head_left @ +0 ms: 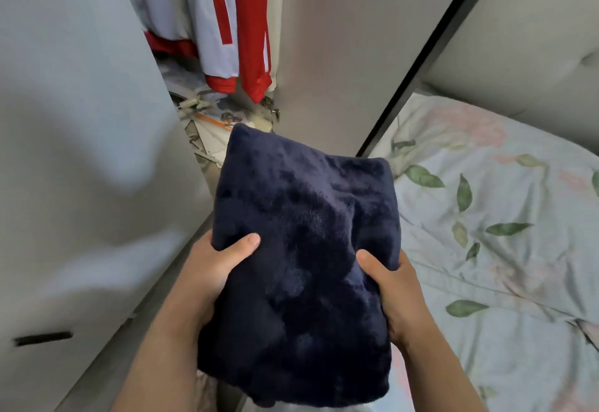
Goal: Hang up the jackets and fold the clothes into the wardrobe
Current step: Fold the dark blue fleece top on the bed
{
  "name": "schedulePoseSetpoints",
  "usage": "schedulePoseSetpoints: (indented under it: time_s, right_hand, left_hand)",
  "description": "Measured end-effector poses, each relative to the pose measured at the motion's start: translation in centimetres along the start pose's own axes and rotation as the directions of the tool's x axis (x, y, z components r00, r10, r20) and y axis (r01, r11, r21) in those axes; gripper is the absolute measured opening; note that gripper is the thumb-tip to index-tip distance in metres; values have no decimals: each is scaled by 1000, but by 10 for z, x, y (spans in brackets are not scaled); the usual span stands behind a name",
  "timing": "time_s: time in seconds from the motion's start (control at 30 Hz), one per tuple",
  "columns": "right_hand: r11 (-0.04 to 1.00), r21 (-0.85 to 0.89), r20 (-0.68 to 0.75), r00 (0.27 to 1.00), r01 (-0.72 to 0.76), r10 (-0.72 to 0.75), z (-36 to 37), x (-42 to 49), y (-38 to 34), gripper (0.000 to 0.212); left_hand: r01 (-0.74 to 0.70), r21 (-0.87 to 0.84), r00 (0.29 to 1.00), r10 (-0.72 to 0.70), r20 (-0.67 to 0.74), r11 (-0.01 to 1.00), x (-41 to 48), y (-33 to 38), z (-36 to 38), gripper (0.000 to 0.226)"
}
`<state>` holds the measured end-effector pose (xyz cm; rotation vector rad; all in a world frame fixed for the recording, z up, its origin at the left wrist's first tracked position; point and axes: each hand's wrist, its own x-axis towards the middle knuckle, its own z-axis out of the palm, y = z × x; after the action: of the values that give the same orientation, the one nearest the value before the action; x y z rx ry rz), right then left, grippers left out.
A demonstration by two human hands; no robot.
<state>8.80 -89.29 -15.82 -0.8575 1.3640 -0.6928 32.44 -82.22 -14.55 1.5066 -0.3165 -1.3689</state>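
A folded dark navy fleece garment (pixel 304 249) is held up in front of me, between the wardrobe opening and the bed. My left hand (pixel 217 265) grips its left edge with the thumb on top. My right hand (pixel 389 285) grips its right edge, thumb pressed into the fleece. Inside the open wardrobe (pixel 210 103), red and white jackets (pixel 227 32) hang from above. Loose papers and small items (pixel 207 120) lie on the wardrobe floor beneath them.
A pale wardrobe door (pixel 81 152) with a dark handle slot (pixel 42 338) stands at the left. Another door panel (pixel 340 55) with a dark edge stands ahead. A bed with a floral leaf-print sheet (pixel 502 233) and a padded headboard (pixel 518 55) fills the right.
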Motion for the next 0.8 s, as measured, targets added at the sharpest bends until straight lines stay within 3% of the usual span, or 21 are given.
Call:
schedulePoseSetpoints:
  time_s: [0.07,0.13,0.23,0.3,0.43,0.53,0.63,0.8]
  right_hand:
    - [1000,-21,24,1000,-16,16,6,-1,-28,33]
    - [999,-20,60,998,-26,27,16,-5,-62,37]
    - [1000,2,126,992,-30,30,30,-16,-121,51]
    - [1000,12,144,989,-26,24,42,-25,-160,46]
    - [999,36,136,990,29,-34,69,-59,-241,39]
    - [995,44,123,987,94,-99,84,-94,-299,34]
    - [978,49,54,977,203,-205,96,-131,-350,47]
    - [947,3,14,947,322,-322,107,-188,-416,55]
  left_hand:
    - [23,20,999,-22,-34,1000,-8,26,-2,18]
    - [26,30,999,-25,-42,999,-19,57,-9,22]
    - [20,60,1000,-19,-6,998,-35,114,-22,64]
    - [11,69,1000,-11,-3,998,-44,154,-27,86]
    - [-43,55,999,42,25,998,-69,239,-24,51]
    - [-141,74,983,131,127,987,-91,299,-17,71]
    - [-259,151,952,226,206,954,-115,358,-7,42]
    - [-355,192,919,303,253,915,-156,433,0,44]
